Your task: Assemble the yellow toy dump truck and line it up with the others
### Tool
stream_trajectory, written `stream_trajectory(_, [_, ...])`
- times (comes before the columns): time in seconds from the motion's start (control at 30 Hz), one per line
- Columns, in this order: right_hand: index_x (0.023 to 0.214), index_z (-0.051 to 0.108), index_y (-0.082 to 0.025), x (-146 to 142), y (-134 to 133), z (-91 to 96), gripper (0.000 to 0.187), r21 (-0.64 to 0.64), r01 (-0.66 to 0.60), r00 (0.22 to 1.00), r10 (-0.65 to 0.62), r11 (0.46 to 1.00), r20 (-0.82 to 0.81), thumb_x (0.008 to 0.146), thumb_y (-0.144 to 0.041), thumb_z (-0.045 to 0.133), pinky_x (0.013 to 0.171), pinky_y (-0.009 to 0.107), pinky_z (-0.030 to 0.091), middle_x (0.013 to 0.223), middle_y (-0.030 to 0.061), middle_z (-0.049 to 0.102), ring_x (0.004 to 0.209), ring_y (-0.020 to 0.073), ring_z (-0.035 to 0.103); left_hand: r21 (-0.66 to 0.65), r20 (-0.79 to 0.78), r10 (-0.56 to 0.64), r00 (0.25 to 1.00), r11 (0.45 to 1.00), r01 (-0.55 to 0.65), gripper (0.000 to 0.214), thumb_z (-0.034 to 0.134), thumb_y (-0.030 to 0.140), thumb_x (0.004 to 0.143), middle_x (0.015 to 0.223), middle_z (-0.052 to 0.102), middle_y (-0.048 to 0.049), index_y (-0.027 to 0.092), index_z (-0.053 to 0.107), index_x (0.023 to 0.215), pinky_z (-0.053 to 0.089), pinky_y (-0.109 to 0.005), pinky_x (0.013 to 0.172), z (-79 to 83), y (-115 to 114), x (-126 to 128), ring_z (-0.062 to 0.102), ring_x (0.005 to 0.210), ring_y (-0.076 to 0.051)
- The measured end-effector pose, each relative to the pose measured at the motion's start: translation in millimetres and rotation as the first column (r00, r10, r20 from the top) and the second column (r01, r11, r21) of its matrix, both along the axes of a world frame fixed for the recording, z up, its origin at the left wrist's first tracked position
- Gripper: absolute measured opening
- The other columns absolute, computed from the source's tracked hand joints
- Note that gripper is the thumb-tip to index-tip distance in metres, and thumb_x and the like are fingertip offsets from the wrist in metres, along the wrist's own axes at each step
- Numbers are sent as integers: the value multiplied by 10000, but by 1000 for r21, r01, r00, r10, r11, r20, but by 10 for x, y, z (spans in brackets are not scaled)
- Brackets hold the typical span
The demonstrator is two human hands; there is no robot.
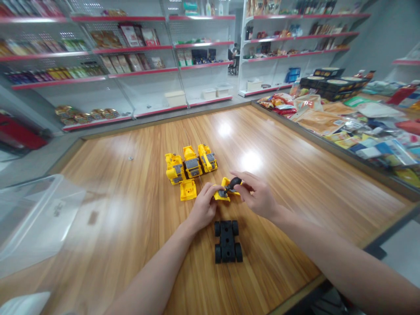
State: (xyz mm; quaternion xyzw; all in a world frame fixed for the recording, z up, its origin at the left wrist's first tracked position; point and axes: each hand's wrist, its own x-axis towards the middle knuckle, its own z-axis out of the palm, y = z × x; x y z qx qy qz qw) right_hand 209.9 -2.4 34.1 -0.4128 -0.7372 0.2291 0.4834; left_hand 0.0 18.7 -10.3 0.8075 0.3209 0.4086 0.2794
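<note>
Yellow toy truck body (222, 195) sits between the two hands, held by the left hand (205, 205), while the right hand (258, 195) grips a black-handled screwdriver (235, 183) pointed down at it. Nearer the person, a black four-wheeled chassis (227, 241) lies on the wooden surface (131, 210); beyond, three yellow toy construction vehicles (192, 162) stand in a row.

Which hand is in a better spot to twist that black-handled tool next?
Probably the right hand: it's holding the black-handled tool by its handle. The left hand is at the other side, holding the yellow toy part.
</note>
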Motion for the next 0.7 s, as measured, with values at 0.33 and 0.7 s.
stream_trajectory(0.33, [1287, 569, -250, -24, -25, 28, 365, 53, -13, 998, 15, 998, -54, 924, -219, 543, 550, 240, 506, 1111, 73, 650, 657, 109, 578, 17, -5, 22, 1000, 1000, -22, 494, 421, -42, 752, 1027, 534, -67, 214, 551, 1154, 463, -351, 860, -2, -6, 1, 531, 976, -198])
stream_trajectory(0.7, [1234, 607, -253, -36, -54, 17, 311, 50, -25, 995, 30, 998, -92, 940, -208, 513, 520, 251, 528, 1153, 83, 641, 533, 73, 567, 27, -2, 25, 1000, 999, -25, 497, 435, -47, 750, 1010, 533, -63, 219, 552, 1153, 464, -346, 841, -4, 2, -2, 526, 960, -197])
